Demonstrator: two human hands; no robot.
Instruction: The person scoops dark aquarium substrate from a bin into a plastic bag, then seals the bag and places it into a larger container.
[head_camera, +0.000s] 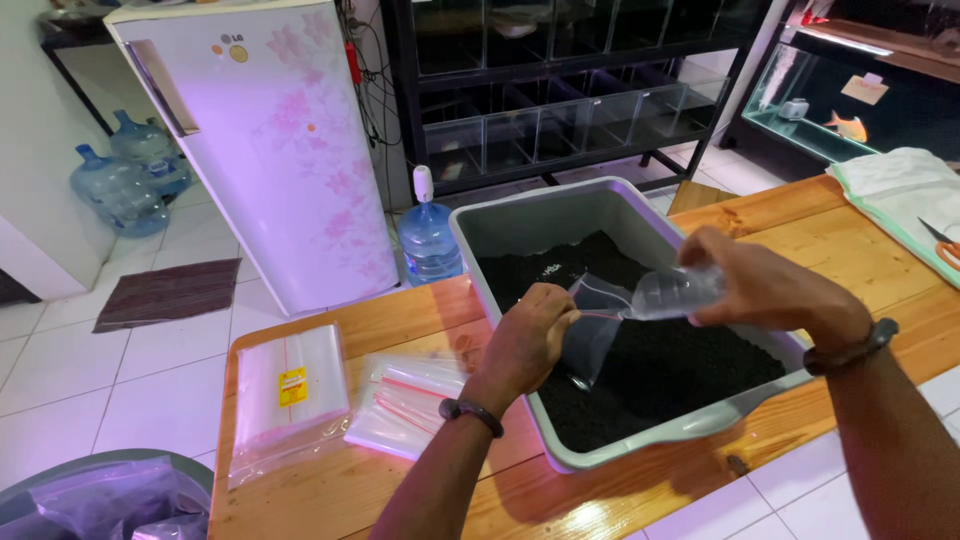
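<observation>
Left hand (528, 335) pinches the mouth of a clear zip bag (592, 335), which hangs over black granules in the grey tray (520, 215). Right hand (762, 290), just right of that pinch, clasps a clear plastic cup (672, 293) tipped at the bag's opening.

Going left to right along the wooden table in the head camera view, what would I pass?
Clear plastic packet with a yellow label → loose pile of clear zip bags → grey plastic tub of dark granules → white cloth.
</observation>
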